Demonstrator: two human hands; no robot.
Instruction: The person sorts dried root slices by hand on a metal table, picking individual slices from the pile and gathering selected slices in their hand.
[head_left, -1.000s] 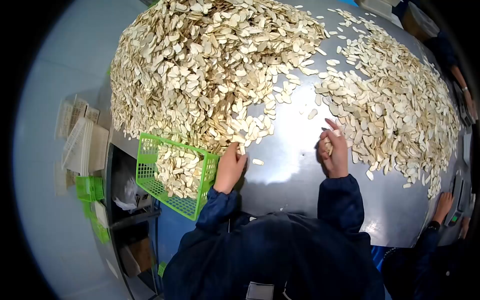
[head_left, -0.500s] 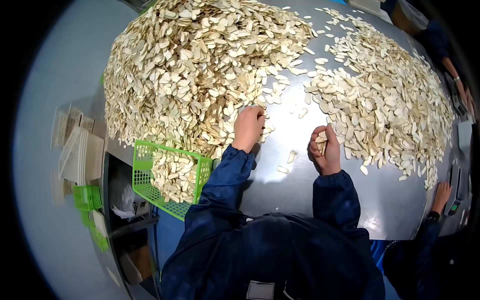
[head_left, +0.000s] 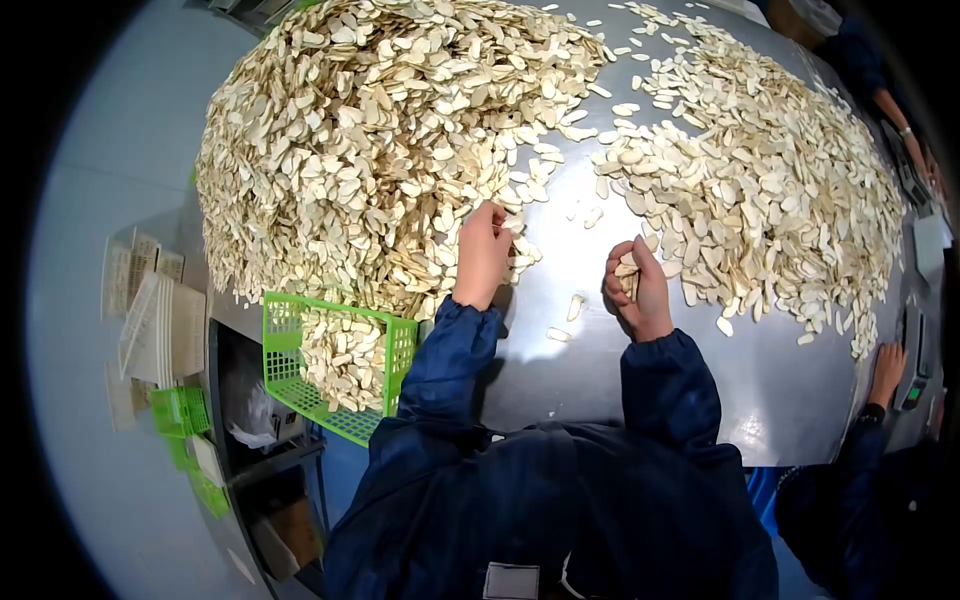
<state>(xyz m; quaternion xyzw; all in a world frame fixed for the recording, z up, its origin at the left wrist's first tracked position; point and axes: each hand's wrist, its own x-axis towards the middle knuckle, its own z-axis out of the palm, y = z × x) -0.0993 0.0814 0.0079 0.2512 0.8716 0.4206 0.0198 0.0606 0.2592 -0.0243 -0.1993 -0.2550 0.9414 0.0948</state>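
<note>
My left hand is at the near right edge of a large heap of pale, flat, oval dried slices. Its thumb and fingers are pinched together, and a pale slice shows at the fingertips. Curled upward, my right hand holds several slices between its palm and fingers. It is at the left edge of a second, flatter spread of the same slices. Two loose slices lie on the metal table between my forearms.
A green plastic basket partly filled with slices stands at the table's left edge. Further left are stacked white trays and green baskets. On the right, a co-worker's hand rests beside a weighing scale; another person's arm is beyond.
Both my hands have shifted slightly left in the view. The left fingers now pinch at a slice by the heap's edge; my right hand still holds its slices.
</note>
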